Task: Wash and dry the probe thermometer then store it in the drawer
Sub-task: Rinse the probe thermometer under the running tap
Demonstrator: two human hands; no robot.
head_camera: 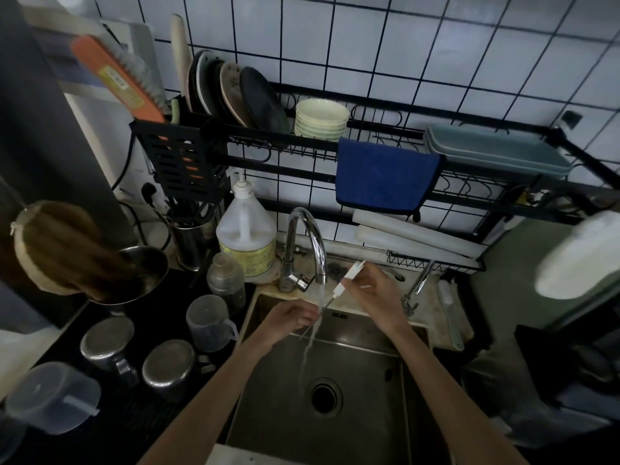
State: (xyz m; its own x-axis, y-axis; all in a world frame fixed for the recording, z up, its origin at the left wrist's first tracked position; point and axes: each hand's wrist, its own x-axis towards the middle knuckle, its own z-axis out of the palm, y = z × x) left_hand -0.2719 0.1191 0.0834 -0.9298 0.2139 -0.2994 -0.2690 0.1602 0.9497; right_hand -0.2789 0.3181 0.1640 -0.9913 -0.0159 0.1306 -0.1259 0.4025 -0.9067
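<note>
Head view: the right hand grips the white plastic handle of the thermometer over the steel sink. It slants down-left, thin metal probe in the water stream under the chrome tap. The left hand pinches the probe lower down.

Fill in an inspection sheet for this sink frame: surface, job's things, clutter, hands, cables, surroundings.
Surface: steel sink, tap running.
Job's things: thermometer tilted, probe in the stream.
Clutter: cups and jugs on left counter, soap jug, brush at right.
Hands: right hand grips the thermometer body; left hand fingers at the probe.
Cables: black cord by the left wall.
Surroundings: rack with plates, bowls, blue cloth; tiled wall.
</note>
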